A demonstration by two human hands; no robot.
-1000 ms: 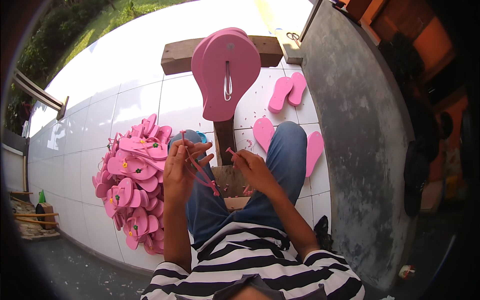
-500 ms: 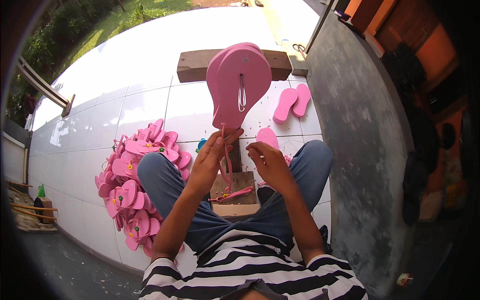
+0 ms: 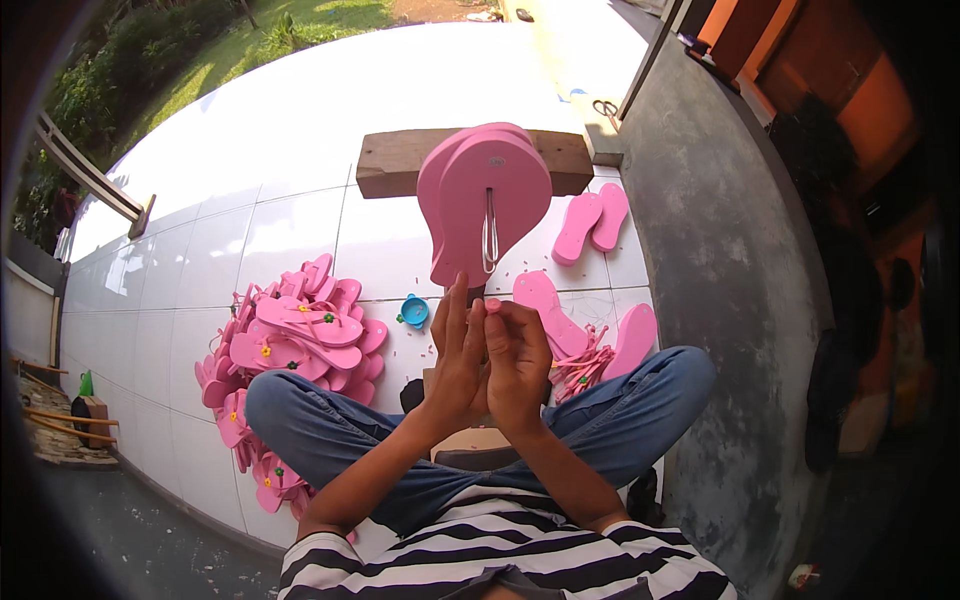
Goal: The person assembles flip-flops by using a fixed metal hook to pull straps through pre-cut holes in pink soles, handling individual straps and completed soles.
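Observation:
A pair of pink flip-flop soles (image 3: 495, 200), one behind the other, stands in front of a wooden beam (image 3: 390, 165). A metal loop like a large needle (image 3: 490, 240) lies along the front sole. My left hand (image 3: 452, 360) is just below the soles' lower end, its fingers stretched upward. Close against it, my right hand (image 3: 515, 365) pinches a small pink piece (image 3: 492, 305) between thumb and fingers; most of that piece is hidden. Both hands are over the wooden stand between my knees.
A heap of pink flip-flops (image 3: 300, 340) with flower trims lies at left. Near it sits a small blue bowl (image 3: 414, 312). By my right knee are a bundle of pink straps (image 3: 583, 372) and loose soles (image 3: 632, 340). More soles (image 3: 577, 228) and scissors (image 3: 605, 108) lie beyond.
My right hand has come in against my left and now pinches a small pink piece. The strap that hung by my left hand no longer shows. My knees have spread wider.

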